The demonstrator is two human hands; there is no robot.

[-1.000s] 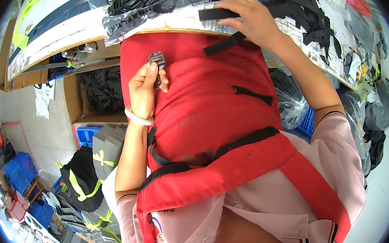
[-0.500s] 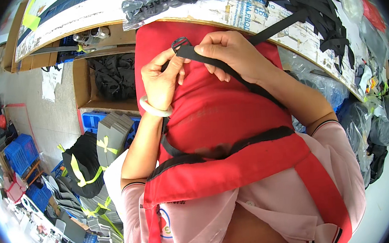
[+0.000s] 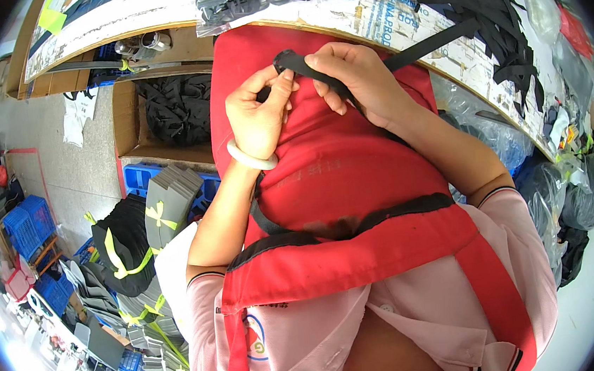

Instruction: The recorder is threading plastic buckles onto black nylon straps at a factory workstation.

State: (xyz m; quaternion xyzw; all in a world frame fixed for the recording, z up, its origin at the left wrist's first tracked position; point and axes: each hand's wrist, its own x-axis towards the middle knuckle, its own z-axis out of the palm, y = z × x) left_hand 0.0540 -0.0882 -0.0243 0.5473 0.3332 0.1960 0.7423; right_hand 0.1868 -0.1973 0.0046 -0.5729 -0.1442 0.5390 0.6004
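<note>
Left hand [image 3: 256,122]: fingers curled, thumb and forefinger pinching a small dark piece [image 3: 282,60] at one end of the strap; whether this is a buckle or folded webbing cannot be told. Pale ring bracelet [image 3: 252,157] at the wrist.

Right hand [image 3: 361,81]: thumb over curled fingers, gripping the black strap [image 3: 333,81] just beside the left fingertips.

Strap: flat, narrow, matte woven band, held above the lap, over the red apron [image 3: 331,175]. Judged light, limp lengthwise, firmer across its width, unlikely to slip or break; best taken by its flat faces, close to the end.

Second length of band [image 3: 433,44]: runs from behind the right hand to the pile of black straps [image 3: 482,3]; whether joined to the first, hidden.

Surroundings: worktable [image 3: 339,23], white, scuffed, curved by the lens; glossy, crumpled clear plastic bag [image 3: 288,1] upon it; cardboard box [image 3: 125,123] of tangled dark strips [image 3: 176,110]; apron cloth soft, creased.
</note>
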